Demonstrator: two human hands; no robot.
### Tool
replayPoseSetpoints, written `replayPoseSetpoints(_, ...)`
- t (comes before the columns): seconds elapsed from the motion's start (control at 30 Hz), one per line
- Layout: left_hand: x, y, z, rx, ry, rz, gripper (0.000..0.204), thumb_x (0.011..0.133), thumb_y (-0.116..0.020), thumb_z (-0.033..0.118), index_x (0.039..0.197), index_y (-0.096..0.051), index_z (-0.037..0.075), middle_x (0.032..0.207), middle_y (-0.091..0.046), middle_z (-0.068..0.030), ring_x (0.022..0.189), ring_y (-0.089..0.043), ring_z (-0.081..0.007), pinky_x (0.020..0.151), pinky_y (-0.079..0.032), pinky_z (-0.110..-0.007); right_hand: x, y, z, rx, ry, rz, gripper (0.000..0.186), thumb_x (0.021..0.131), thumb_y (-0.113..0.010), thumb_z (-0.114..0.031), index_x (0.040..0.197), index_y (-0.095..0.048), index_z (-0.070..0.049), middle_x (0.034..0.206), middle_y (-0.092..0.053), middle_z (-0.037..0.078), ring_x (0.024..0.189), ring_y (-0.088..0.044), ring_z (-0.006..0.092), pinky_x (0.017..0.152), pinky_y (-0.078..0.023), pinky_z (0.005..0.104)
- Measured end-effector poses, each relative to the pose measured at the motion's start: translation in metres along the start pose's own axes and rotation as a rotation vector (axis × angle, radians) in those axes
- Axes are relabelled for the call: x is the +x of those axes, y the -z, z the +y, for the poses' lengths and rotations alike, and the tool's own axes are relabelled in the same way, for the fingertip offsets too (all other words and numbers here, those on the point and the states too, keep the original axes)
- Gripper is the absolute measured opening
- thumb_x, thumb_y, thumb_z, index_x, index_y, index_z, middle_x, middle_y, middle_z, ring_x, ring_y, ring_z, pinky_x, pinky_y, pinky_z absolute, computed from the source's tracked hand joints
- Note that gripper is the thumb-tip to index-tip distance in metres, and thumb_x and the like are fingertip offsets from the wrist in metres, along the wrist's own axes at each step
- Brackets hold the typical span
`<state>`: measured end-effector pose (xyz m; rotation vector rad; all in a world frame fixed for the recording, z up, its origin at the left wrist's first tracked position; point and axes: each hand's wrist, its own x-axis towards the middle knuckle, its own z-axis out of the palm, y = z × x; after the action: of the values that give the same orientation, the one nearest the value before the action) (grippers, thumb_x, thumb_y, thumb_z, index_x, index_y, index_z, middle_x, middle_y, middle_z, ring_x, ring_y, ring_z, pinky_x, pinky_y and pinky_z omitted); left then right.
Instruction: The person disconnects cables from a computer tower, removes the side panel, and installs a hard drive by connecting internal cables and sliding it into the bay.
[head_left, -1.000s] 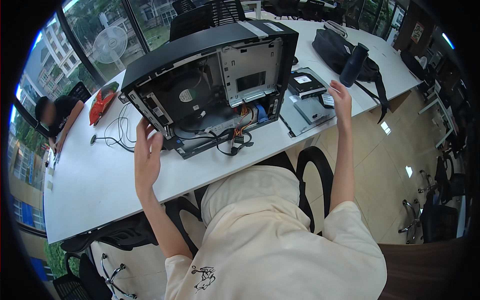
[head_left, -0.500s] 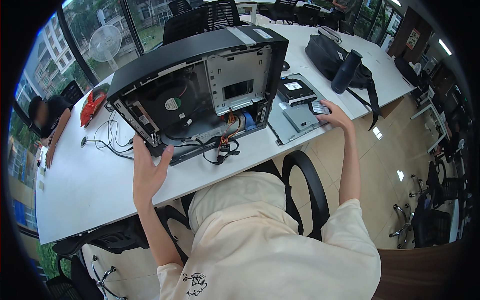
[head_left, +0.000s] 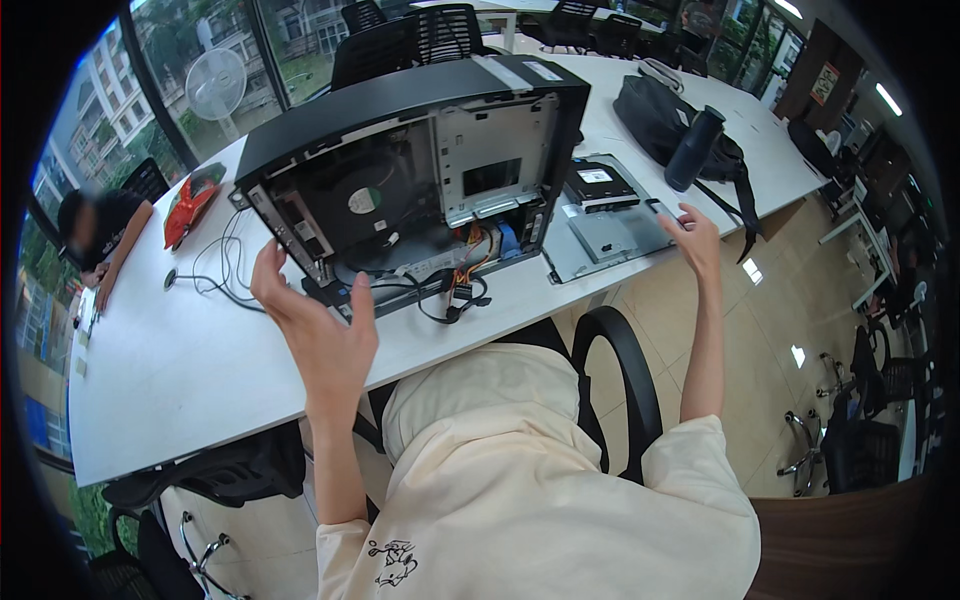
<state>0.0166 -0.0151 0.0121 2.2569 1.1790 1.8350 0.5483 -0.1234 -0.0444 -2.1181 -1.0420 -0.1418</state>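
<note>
A black desktop computer case [head_left: 330, 105] stands on the table with its open side facing me, showing a fan, a metal bracket and loose cables [head_left: 455, 295]. Around its lower left corner goes my left hand [head_left: 325, 330], thumb in front and fingers along the outer side. To the right lies a grey metal side panel [head_left: 575, 262] bearing a black optical drive [head_left: 600, 185] and a flat metal drive bracket [head_left: 605, 235]. My right hand [head_left: 698, 240] is over the panel's right edge, fingers curled at a small dark flat piece [head_left: 657, 207], seen almost edge-on.
A dark bottle [head_left: 694, 150] and a black bag [head_left: 650, 115] with a hanging strap are at the right. Thin cables [head_left: 215, 280] and a red packet [head_left: 187, 212] lie left of the case. Another person [head_left: 100, 235] sits at the far left. A chair armrest [head_left: 625, 380] is close to the table's front edge.
The case has shifted slightly right, with my left hand at its corner. My right hand has drawn a little right, and the labelled drive piece at its fingers no longer shows its flat face.
</note>
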Motion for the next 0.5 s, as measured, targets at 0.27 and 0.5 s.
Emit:
replayPoseSetpoints(0.27,-0.012,-0.006,0.018,-0.040,-0.003,-0.637,0.039,0.082,-0.076,0.007,0.120,-0.066,0.004,0.122,-0.055,-0.0155,0.115,-0.054,-0.0335,0.105,-0.041,-0.043,-0.030,0.011,-0.076,0.870,0.159,-0.208,0.053,0.099,-0.064,-0.039,0.131,-0.065,0.004,0.104,-0.074,0.014,0.095,-0.075,0.0228,0.093,-0.052,0.0334)
replayPoseSetpoints(0.5,-0.040,-0.045,0.011,0.027,-0.217,-0.782,0.023,0.086,-0.077,0.018,0.102,-0.068,0.005,0.108,-0.061,-0.0090,0.106,-0.059,-0.0267,0.091,-0.043,-0.039,-0.092,-0.037,-0.167,1.332,0.186,-0.645,0.077,0.096,-0.057,-0.058,0.134,-0.057,0.008,0.114,-0.071,0.020,0.102,-0.072,0.0282,0.097,-0.056,0.0403)
